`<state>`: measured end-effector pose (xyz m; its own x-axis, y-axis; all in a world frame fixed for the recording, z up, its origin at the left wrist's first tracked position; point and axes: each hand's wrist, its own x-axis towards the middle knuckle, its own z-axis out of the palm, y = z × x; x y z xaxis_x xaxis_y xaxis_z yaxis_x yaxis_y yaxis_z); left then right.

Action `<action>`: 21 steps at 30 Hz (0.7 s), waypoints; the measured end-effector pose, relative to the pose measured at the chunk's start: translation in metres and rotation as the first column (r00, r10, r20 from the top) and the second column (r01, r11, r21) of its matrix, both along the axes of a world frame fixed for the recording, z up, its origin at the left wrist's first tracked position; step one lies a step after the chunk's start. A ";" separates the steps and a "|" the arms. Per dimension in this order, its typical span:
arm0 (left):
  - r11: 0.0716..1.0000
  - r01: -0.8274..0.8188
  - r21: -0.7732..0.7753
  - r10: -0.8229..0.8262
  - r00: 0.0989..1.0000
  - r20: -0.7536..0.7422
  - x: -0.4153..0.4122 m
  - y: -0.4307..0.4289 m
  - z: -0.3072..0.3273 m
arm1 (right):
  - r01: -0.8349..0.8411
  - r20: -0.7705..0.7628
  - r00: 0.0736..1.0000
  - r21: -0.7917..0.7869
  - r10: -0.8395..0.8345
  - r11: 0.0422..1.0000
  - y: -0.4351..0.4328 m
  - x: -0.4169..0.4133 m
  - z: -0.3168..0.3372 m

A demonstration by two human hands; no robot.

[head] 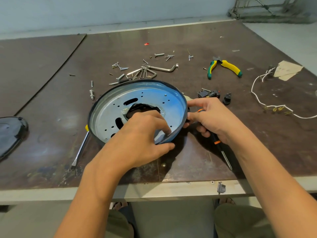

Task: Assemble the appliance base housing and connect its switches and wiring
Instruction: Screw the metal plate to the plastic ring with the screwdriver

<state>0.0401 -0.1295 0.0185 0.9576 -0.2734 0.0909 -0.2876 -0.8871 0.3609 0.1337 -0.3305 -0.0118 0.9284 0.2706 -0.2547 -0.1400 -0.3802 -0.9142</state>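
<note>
Blue tint on a round sheet-metal base pan [145, 95], tilted near the middle of the bench's [51, 100] front edge. Pinched at the near rim by left hand [145, 134]; touched at the right rim by right hand [211, 117], itself clutching a black-and-orange screwdriver [217, 140]. Likely light, stiff, sharp-lipped; best gripped by the rim.

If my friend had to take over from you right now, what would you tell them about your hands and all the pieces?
Left hand: grips the near rim of the base housing, which is held tilted.
Right hand: holds a screwdriver, with its fingers touching the housing's right rim.
Switches and white wiring lie loose on the table to the right, apart from the housing. Screws and pliers lie behind it.
Done: no switch or wire fitted yet.
Left: mount the switches, connect the wiring, close the housing.
</note>
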 end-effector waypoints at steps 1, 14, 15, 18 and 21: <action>0.999 -0.003 -0.032 0.001 0.999 -0.048 0.001 0.002 0.001 | -0.004 0.003 1.000 -0.003 0.004 1.000 0.000 0.000 0.000; 0.983 -0.028 -0.182 -0.002 0.987 -0.160 0.011 0.002 0.008 | 0.001 -0.016 1.000 -0.030 -0.001 1.000 0.000 -0.004 0.003; 0.986 -0.016 -0.165 -0.010 0.988 -0.155 0.012 0.002 0.009 | 0.000 -0.019 1.000 -0.027 0.000 1.000 0.000 -0.004 0.003; 0.997 0.003 -0.080 -0.013 0.993 -0.116 0.012 -0.001 0.013 | -0.006 -0.022 1.000 -0.021 0.005 1.000 -0.001 -0.003 0.002; 0.998 0.004 -0.063 -0.011 0.995 -0.101 0.012 -0.004 0.014 | -0.006 -0.019 1.000 -0.031 0.005 0.999 -0.001 -0.003 0.002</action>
<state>0.0522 -0.1330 0.0330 0.9606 -0.2776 0.0103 -0.2532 -0.8597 0.4435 0.1311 -0.3315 -0.0093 0.9218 0.2673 -0.2809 -0.1552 -0.4096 -0.8990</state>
